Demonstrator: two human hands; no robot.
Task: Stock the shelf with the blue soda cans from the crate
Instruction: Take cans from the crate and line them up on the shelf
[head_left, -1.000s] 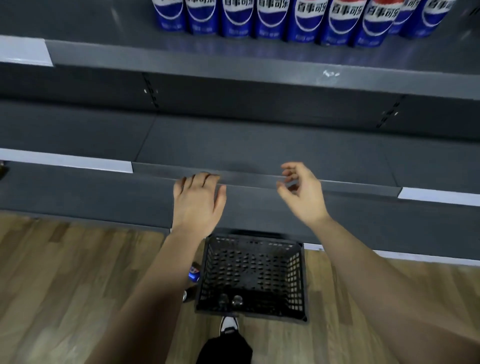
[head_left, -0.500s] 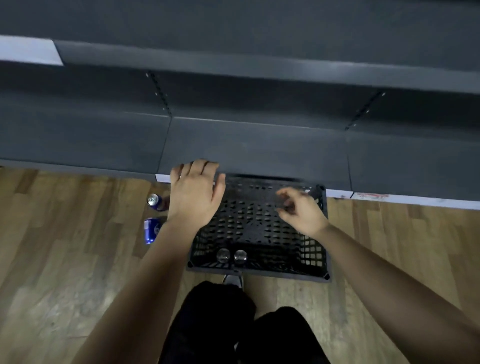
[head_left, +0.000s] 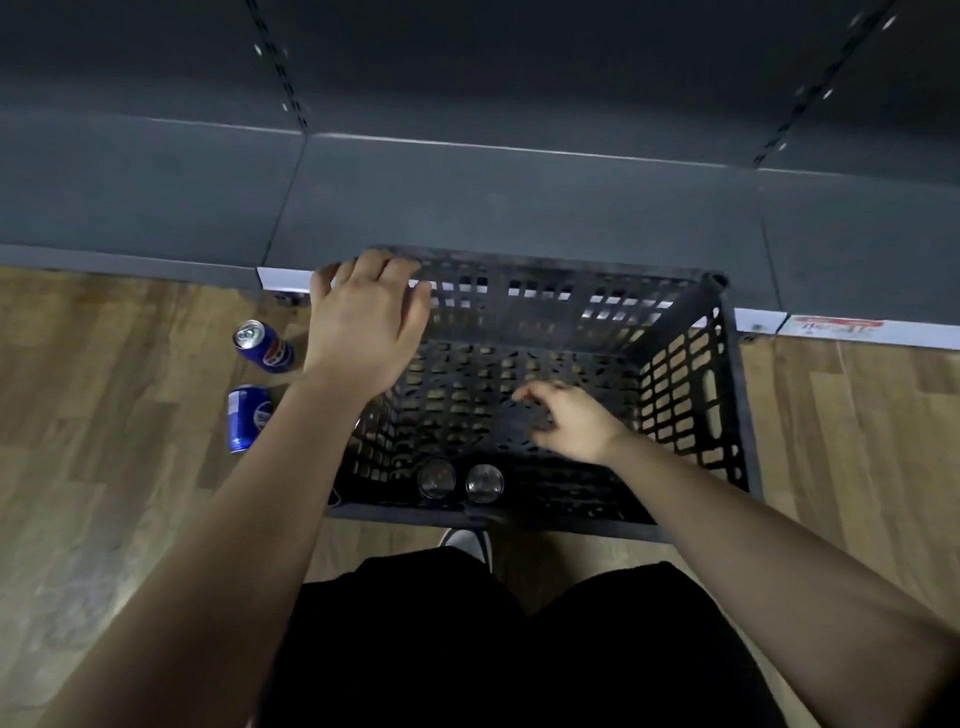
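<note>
Nearest me, two cans (head_left: 435, 478) are standing side by side against the near wall of the crate (head_left: 727, 395). My right hand (head_left: 571, 423) is hanging inside the crate, fingers loosely curled, gripping nothing. My left hand (head_left: 363, 322) is hovering flat over the far-left corner, holding nothing. Left of the crate, two blue soda cans (head_left: 248, 417) are sitting on the wooden floor (head_left: 114, 467). Beyond, the dark shelf (head_left: 519, 202) is showing.

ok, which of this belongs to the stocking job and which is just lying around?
Job:
- crate
- crate cans, two by the near wall
- shelf
- left hand and right hand, both empty

Lying about:
- standing floor can
- tipped floor can; both blue, but outside the crate
- price tag
</note>
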